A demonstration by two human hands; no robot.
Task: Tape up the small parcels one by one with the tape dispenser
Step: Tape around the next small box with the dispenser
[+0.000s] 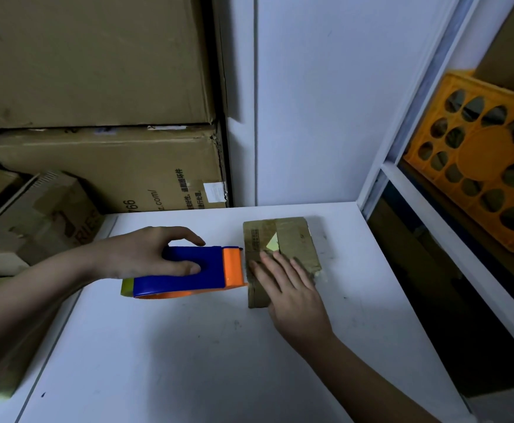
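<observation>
The right hand (pixel 292 288) lies flat, fingers spread, pressing the small parcel (pixel 280 254) onto the white table (pixel 188 346). Just left, the left hand (pixel 151 251) grips the blue-and-orange tape dispenser (pixel 188 273), its orange end touching the parcel's edge. Best to keep the parcel pinned and draw the tape straight across the seam. In view: 1 parcel, 1 dispenser, 1 orange crate (pixel 478 160) far right

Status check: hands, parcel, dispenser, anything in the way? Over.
Left hand grips tape dispenser, its orange end at the parcel's edge. Right hand flat on small parcel, pinning it to the white table. Nothing in the way.
</observation>
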